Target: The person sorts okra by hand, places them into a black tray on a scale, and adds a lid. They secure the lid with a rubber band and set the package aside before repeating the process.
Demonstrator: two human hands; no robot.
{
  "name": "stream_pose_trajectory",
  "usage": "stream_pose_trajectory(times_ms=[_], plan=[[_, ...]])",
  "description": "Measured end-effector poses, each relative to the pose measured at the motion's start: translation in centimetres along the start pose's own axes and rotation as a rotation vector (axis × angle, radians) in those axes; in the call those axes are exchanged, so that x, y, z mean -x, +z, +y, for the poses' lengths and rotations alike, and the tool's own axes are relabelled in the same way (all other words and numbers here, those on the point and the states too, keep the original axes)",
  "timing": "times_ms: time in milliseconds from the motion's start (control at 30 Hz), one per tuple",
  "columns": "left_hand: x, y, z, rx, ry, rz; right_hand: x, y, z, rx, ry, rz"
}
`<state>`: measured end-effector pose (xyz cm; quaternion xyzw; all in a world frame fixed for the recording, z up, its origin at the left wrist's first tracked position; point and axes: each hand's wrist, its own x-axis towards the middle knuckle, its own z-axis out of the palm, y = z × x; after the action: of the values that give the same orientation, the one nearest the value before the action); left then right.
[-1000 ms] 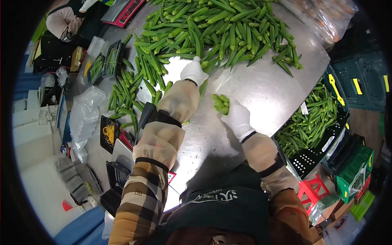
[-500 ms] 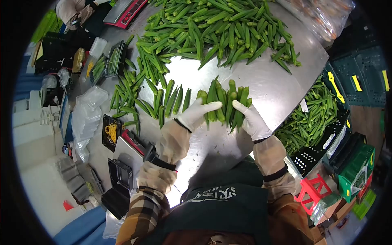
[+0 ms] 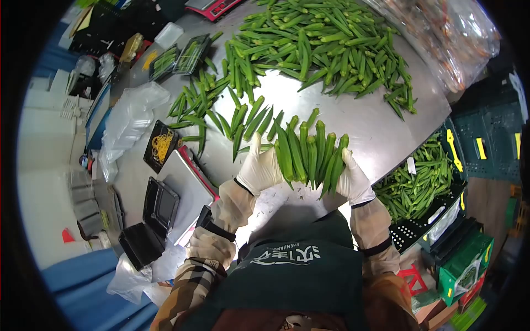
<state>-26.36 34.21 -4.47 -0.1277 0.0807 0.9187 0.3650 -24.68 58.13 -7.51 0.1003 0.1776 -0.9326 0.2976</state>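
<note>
A row of green okra pods (image 3: 312, 154) is held between my two white-gloved hands, over the near part of the metal table. At the row's left end is my left hand (image 3: 260, 170), its thumb raised and its fingers partly hidden by the pods. My right hand (image 3: 354, 179) grips the right end, thumb along the outermost pod. Several loose okra (image 3: 254, 118) lie just beyond my left hand. A large okra heap (image 3: 326, 44) covers the far side of the table.
Left on the metal table (image 3: 425, 113) are a tray of yellow rubber bands (image 3: 160, 146), an open black container (image 3: 160, 207), clear lids (image 3: 132, 118) and packed okra (image 3: 190, 54). A red scale (image 3: 212, 8) stands at the back. An okra-filled crate (image 3: 422, 185) sits at right.
The okra row has come closer to my body, and its pods now fan out side by side. My left thumb has lifted off the pods' top. The camera view has shifted.
</note>
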Motion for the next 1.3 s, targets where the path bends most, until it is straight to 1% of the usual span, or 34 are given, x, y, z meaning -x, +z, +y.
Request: stream_pose_trajectory(times_ms=[100,233,267,367,400,433,500,533,600,633,667,700,767,800,833,867,900,967,1000,1033,1100,1167,1233,1267,1300], plan=[[2.5,-0.5,-0.2,0.023,0.047,0.038,0.2,2.5,0.9,0.038,0.032,-0.089],[6.2,-0.2,-0.3,0.001,0.121,-0.016,-0.1,4.9,3.0,0.083,0.045,-0.171],[7.3,-0.1,-0.1,-0.057,0.123,-0.009,-0.3,5.2,3.7,0.092,0.054,-0.187],[10.8,0.5,-0.1,-0.091,0.169,-0.058,-1.0,6.6,6.1,0.082,0.162,-0.165],[12.1,0.1,0.1,-0.019,0.176,-0.05,-1.6,7.2,7.3,0.092,0.199,-0.111],[13.2,0.1,0.2,-0.037,0.243,0.014,-2.2,7.9,8.8,0.101,0.24,-0.06],[16.8,-0.5,1.0,-0.283,0.3,0.177,-3.8,9.5,12.8,0.141,0.295,0.008],[18.6,-0.3,1.7,-0.347,0.344,0.177,-4.7,10.5,15.3,0.17,0.302,0.026],[22.7,-0.5,3.6,-0.38,0.412,0.304,-5.3,14.4,19.7,0.142,0.337,0.081],[24.8,-0.5,4.7,-0.394,0.439,0.365,-5.4,16.7,22.0,0.144,0.291,0.045],[27.3,0.0,6.2,-0.37,0.406,0.409,-6.1,17.9,24.4,0.164,0.294,0.023],[29.4,0.1,7.4,-0.472,0.407,0.509,-7.1,18.9,26.9,0.183,0.294,0.003],[32.9,1.7,8.7,-0.569,0.561,0.519,-8.9,21.3,32.2,0.185,0.301,0.028],[34.8,0.6,10.5,-0.605,0.497,0.599,-10.5,20.9,35.2,0.139,0.289,-0.054],[36.2,0.2,11.9,-0.639,0.432,0.677,-10.2,22.8,36.1,0.229,0.235,-0.053],[37.3,-0.1,12.8,-0.589,0.394,0.761,-10.9,23.0,37.7,0.225,0.294,-0.072],[38.1,-0.3,12.9,-0.722,0.361,0.809,-11.3,23.3,38.8,0.222,0.353,-0.091],[39.3,-1.3,13.3,-0.99,0.289,0.898,-11.6,22.8,39.1,0.424,0.563,0.059],[41.4,-6.7,15.3,-1.132,0.38,0.642,-10.9,22.9,38.1,0.49,0.593,-0.026],[43.4,-11.7,17.2,-1.222,0.48,0.369,-10.6,22.1,37.0,0.618,0.578,-0.3],[44.4,-10.5,16.6,-1.189,0.528,0.524,-8.5,23.8,34.4,0.537,0.587,-0.075],[45.5,-8.3,14.6,-1.131,0.566,0.686,-9.0,20.3,31.8,0.532,0.497,-0.045],[46.7,-5.6,12.1,-1.051,0.598,0.849,-9.4,14.8,28.1,0.46,0.41,-0.143],[47.5,-3.2,10.7,-0.994,0.675,1.027,-9.0,12.4,25.8,0.425,0.391,-0.122],[49.5,-5.0,10.6,-1.007,0.763,1.068,-8.4,10.3,23.8,0.391,0.37,-0.101]])
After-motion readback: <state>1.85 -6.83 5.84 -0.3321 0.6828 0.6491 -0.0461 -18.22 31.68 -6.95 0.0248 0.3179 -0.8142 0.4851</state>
